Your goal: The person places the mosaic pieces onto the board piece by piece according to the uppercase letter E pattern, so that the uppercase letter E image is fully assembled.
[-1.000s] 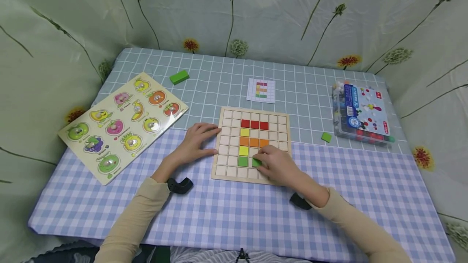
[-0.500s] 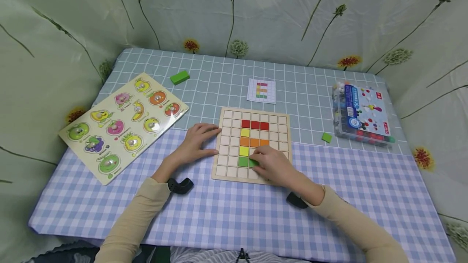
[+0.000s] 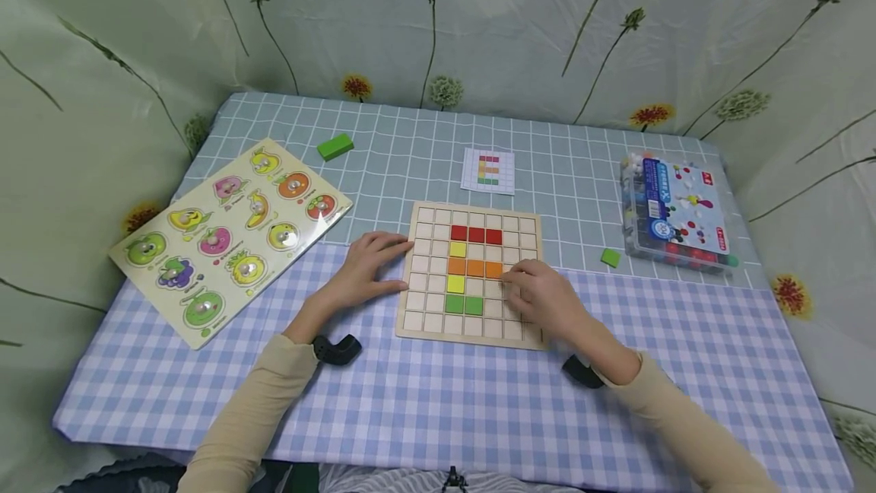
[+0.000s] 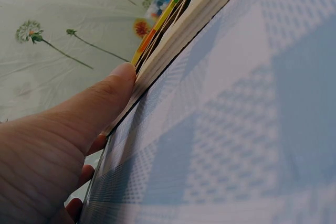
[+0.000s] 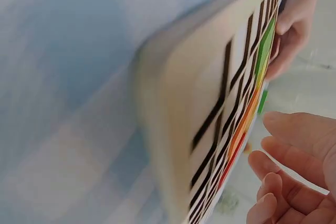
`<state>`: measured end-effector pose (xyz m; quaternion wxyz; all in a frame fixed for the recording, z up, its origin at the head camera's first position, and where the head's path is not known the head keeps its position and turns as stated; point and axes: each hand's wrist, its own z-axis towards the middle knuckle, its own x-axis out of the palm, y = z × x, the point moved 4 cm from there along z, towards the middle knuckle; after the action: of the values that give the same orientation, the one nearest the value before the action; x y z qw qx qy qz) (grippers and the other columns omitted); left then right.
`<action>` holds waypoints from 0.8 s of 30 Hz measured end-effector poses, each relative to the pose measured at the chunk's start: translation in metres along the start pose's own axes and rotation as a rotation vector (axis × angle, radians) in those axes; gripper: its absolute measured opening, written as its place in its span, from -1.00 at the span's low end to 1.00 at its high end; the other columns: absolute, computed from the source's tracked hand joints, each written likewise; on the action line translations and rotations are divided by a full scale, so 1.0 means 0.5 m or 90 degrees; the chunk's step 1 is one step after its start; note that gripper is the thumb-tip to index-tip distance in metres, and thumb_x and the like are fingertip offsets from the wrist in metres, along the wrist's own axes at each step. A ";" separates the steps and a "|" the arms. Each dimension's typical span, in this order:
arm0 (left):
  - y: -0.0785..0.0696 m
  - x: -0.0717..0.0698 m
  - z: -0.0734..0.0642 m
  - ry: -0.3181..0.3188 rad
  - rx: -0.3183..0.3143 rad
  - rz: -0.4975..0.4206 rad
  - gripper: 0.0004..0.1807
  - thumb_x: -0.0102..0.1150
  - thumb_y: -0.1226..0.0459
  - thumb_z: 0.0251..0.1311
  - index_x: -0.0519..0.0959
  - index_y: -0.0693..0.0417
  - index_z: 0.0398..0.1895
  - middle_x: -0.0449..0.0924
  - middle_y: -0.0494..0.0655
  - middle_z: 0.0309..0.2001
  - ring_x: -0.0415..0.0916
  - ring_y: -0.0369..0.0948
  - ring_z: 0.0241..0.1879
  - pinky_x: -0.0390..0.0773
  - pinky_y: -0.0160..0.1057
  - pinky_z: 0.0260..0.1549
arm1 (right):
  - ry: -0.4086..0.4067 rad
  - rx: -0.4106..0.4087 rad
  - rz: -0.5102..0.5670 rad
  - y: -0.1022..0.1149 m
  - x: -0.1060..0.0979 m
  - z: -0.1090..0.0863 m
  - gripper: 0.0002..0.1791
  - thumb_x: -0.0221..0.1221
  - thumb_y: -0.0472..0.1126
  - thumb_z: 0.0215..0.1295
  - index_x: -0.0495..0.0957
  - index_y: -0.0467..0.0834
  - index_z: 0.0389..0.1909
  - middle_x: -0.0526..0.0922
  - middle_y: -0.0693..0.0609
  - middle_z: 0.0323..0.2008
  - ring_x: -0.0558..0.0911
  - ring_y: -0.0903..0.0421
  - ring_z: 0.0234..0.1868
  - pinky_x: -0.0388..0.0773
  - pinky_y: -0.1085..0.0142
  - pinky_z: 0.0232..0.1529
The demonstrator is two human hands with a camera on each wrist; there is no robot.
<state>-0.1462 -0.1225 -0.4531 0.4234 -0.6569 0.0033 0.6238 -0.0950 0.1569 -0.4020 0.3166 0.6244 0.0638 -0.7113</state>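
A wooden grid board [image 3: 434, 301] lies on the checked cloth. Red tiles [image 3: 477, 235] form its upper row, orange tiles [image 3: 475, 268] a middle row, and two green tiles [image 3: 464, 305] sit side by side lower down. Yellow tiles [image 3: 455, 284] fill single cells between those rows. My left hand [image 3: 367, 268] rests flat at the board's left edge; its thumb [image 4: 124, 74] touches the side in the left wrist view. Over the board's right part hovers my right hand [image 3: 541, 297], fingers loosely bent and nothing between them in the right wrist view.
A loose green tile [image 3: 611, 257] lies right of the board, near a clear plastic box [image 3: 684, 208] of coloured pieces. Behind the board is a pattern card [image 3: 488, 171]. A fruit puzzle board [image 3: 233, 234] and a green block [image 3: 335, 147] are on the left.
My right hand has slid the second green tile left against the first, let go of it, and moved off to the right. The left hand has stayed at the board's edge.
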 end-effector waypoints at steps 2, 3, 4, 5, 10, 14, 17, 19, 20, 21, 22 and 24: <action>0.000 0.000 0.000 0.000 -0.001 -0.001 -0.26 0.35 0.05 0.00 0.37 0.03 0.30 0.36 0.03 0.28 0.16 0.02 0.27 0.09 0.17 0.23 | -0.010 0.007 -0.007 -0.017 -0.008 -0.005 -0.76 0.33 -0.28 0.03 0.69 -0.22 -0.22 0.65 -0.09 -0.26 0.62 0.02 -0.22 0.59 0.19 -0.27; 0.000 0.000 0.000 0.000 -0.001 -0.001 -0.25 0.35 0.06 0.00 0.37 0.03 0.30 0.36 0.03 0.28 0.16 0.02 0.28 0.09 0.17 0.23 | -0.011 0.014 -0.009 -0.026 -0.012 -0.008 -0.75 0.33 -0.28 0.03 0.68 -0.23 -0.21 0.65 -0.10 -0.25 0.62 0.00 -0.20 0.59 0.17 -0.25; -0.001 -0.001 0.000 0.000 -0.002 -0.002 -0.25 0.35 0.06 0.00 0.37 0.03 0.30 0.36 0.03 0.28 0.16 0.02 0.28 0.09 0.16 0.23 | -0.017 0.016 -0.010 -0.034 -0.016 -0.012 -0.73 0.34 -0.28 0.02 0.67 -0.24 -0.20 0.66 -0.11 -0.25 0.62 -0.01 -0.20 0.59 0.17 -0.24; -0.001 -0.001 0.000 0.000 -0.002 -0.002 -0.26 0.36 0.06 0.00 0.37 0.03 0.30 0.36 0.03 0.28 0.16 0.02 0.28 0.08 0.17 0.23 | -0.022 0.022 -0.010 -0.042 -0.022 -0.015 -0.73 0.35 -0.29 0.02 0.67 -0.25 -0.20 0.65 -0.11 -0.25 0.62 -0.02 -0.20 0.59 0.16 -0.25; -0.004 -0.002 0.000 0.001 -0.003 0.000 -0.26 0.35 0.05 0.00 0.38 0.04 0.29 0.36 0.03 0.28 0.17 0.02 0.28 0.08 0.17 0.23 | -0.066 0.043 -0.028 -0.085 -0.047 -0.034 -0.71 0.36 -0.34 -0.02 0.66 -0.30 -0.21 0.65 -0.16 -0.26 0.62 -0.06 -0.24 0.56 0.14 -0.31; -0.005 -0.001 -0.001 0.004 -0.004 -0.001 -0.26 0.35 0.05 0.00 0.37 0.04 0.29 0.36 0.04 0.29 0.17 0.02 0.28 0.08 0.17 0.24 | -0.081 0.088 -0.050 -0.119 -0.063 -0.050 -0.72 0.33 -0.37 -0.01 0.65 -0.31 -0.20 0.64 -0.20 -0.25 0.62 -0.08 -0.34 0.53 0.10 -0.40; -0.004 -0.001 -0.001 0.004 -0.004 -0.001 -0.26 0.35 0.05 0.00 0.37 0.04 0.29 0.36 0.04 0.28 0.17 0.02 0.28 0.08 0.17 0.24 | -0.085 0.126 -0.050 -0.143 -0.073 -0.062 -0.71 0.31 -0.37 0.00 0.64 -0.31 -0.19 0.64 -0.21 -0.24 0.62 -0.09 -0.38 0.53 0.07 -0.42; -0.004 -0.001 -0.001 0.003 -0.004 0.000 -0.26 0.35 0.05 0.00 0.37 0.03 0.30 0.36 0.04 0.28 0.17 0.02 0.28 0.08 0.17 0.24 | -0.094 0.144 -0.051 -0.158 -0.078 -0.070 -0.70 0.32 -0.36 -0.02 0.64 -0.32 -0.19 0.64 -0.22 -0.25 0.61 -0.09 -0.39 0.53 0.07 -0.42; -0.004 -0.001 -0.001 0.002 -0.004 0.000 -0.26 0.35 0.05 0.00 0.37 0.03 0.30 0.36 0.03 0.28 0.17 0.02 0.28 0.08 0.17 0.24 | -0.099 0.152 -0.044 -0.165 -0.080 -0.073 -0.70 0.31 -0.37 -0.01 0.64 -0.33 -0.19 0.63 -0.23 -0.24 0.61 -0.10 -0.39 0.53 0.06 -0.42; -0.004 -0.001 -0.001 0.002 -0.005 0.000 -0.26 0.35 0.05 0.00 0.37 0.03 0.30 0.36 0.03 0.28 0.17 0.02 0.28 0.09 0.17 0.24 | -0.105 0.160 -0.039 -0.171 -0.082 -0.077 -0.70 0.31 -0.37 -0.01 0.64 -0.33 -0.19 0.63 -0.24 -0.24 0.61 -0.11 -0.39 0.53 0.06 -0.42; -0.003 -0.001 -0.001 0.002 -0.005 0.000 -0.25 0.35 0.05 0.00 0.37 0.03 0.30 0.36 0.03 0.29 0.16 0.01 0.28 0.09 0.17 0.24 | -0.112 0.166 -0.035 -0.178 -0.084 -0.079 -0.71 0.30 -0.38 -0.01 0.64 -0.34 -0.19 0.63 -0.25 -0.25 0.61 -0.12 -0.39 0.53 0.04 -0.41; -0.003 -0.001 -0.001 0.002 -0.005 0.000 -0.26 0.35 0.05 0.00 0.37 0.02 0.30 0.35 0.03 0.29 0.16 0.01 0.28 0.09 0.17 0.23 | -0.123 0.178 -0.030 -0.189 -0.086 -0.084 -0.72 0.29 -0.40 0.01 0.64 -0.36 -0.19 0.64 -0.27 -0.25 0.60 -0.13 -0.39 0.52 0.03 -0.41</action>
<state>-0.1451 -0.1221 -0.4520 0.4206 -0.6595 0.0015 0.6230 -0.1084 0.2680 -0.3995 0.2147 0.5895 -0.0519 -0.7770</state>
